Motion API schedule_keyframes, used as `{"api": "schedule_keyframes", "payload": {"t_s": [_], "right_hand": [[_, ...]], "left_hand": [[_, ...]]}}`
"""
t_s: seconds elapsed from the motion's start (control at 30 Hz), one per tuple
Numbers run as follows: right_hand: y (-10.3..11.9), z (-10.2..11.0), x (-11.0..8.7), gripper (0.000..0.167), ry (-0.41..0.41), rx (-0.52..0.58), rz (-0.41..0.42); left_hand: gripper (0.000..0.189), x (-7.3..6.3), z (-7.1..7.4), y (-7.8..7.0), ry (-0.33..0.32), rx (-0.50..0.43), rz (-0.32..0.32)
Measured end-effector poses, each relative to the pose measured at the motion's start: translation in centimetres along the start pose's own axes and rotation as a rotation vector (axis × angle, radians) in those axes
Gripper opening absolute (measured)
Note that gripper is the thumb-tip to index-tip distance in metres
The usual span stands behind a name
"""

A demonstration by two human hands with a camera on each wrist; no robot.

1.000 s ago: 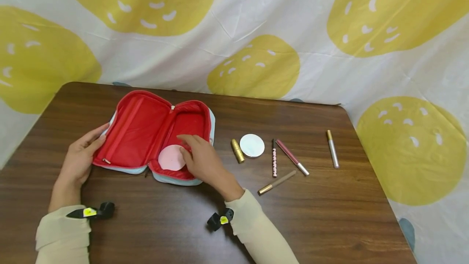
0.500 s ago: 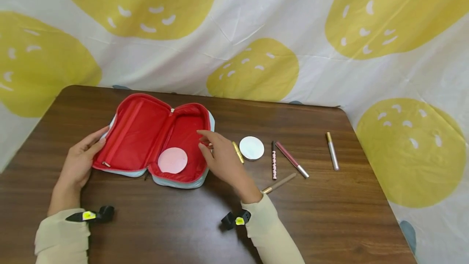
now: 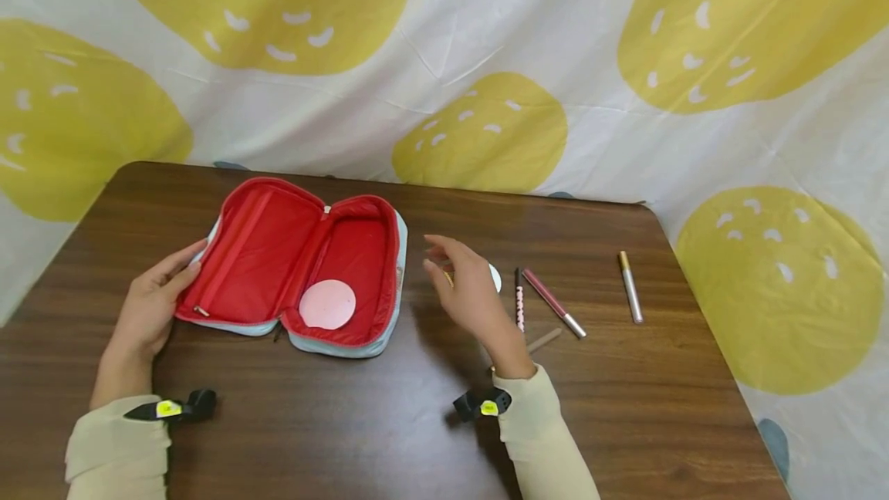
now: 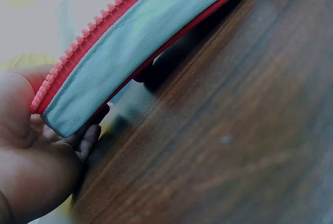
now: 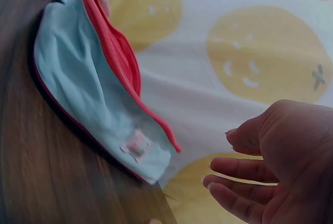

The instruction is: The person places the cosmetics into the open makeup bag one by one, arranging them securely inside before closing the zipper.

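Note:
A light-blue zip pouch [image 3: 357,249] with a red lining lies unzipped and spread on the table. In its right half rests a round pink pad [image 3: 328,304]. My left hand [image 3: 149,303] grips the left edge of the pouch, thumb on the zipper side and fingers beneath, as the left wrist view shows along the blue side wall [image 4: 114,63]. My right hand [image 3: 472,292], fingers loosely bent with nothing between them, hovers right of the pouch. It partly covers a white round compact [image 3: 495,278] and nearly hides a gold bullet-shaped tube.
Right of that hand lie a pink-and-black patterned pencil [image 3: 519,303], a dark pink tube with a silver end [image 3: 554,302] and a partly hidden brown pencil [image 3: 545,340]. Farther right is a gold-and-silver tube [image 3: 630,287]. A patterned cloth [image 3: 333,122] hangs behind the table [image 3: 347,423].
My right hand has left the pink pad in the pouch and moved right, out over the compact and gold tube. The left hand keeps its grip on the pouch.

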State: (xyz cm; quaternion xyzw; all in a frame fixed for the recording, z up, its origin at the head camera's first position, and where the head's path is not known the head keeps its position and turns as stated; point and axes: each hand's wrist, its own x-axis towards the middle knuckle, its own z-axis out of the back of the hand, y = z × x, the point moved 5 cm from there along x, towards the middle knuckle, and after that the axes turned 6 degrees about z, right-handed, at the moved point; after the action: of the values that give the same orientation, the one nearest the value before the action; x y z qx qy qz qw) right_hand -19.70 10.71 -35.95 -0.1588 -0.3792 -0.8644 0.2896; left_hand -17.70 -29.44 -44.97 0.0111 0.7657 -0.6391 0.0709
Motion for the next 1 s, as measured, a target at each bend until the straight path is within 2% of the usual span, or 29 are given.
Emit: {"api": "schedule_keyframes", "payload": {"t_s": [0.5, 0.8, 1.0], "right_hand": [[-3.4, 2.5, -0.7, 0.036, -0.083, -0.006, -0.074], [-5.4, 3.5, -1.7, 0.038, -0.053, -0.025, -0.175], [-6.6, 3.7, -2.1, 0.041, -0.014, -0.036, -0.212]], "left_hand": [[0.044, -0.1, 0.0, 0.0, -0.007, 0.007, 0.006], [0.044, -0.2, -0.1, -0.1, -0.011, 0.017, 0.017], [0.045, -0.2, -0.1, -0.1, -0.021, 0.042, 0.025]]}}
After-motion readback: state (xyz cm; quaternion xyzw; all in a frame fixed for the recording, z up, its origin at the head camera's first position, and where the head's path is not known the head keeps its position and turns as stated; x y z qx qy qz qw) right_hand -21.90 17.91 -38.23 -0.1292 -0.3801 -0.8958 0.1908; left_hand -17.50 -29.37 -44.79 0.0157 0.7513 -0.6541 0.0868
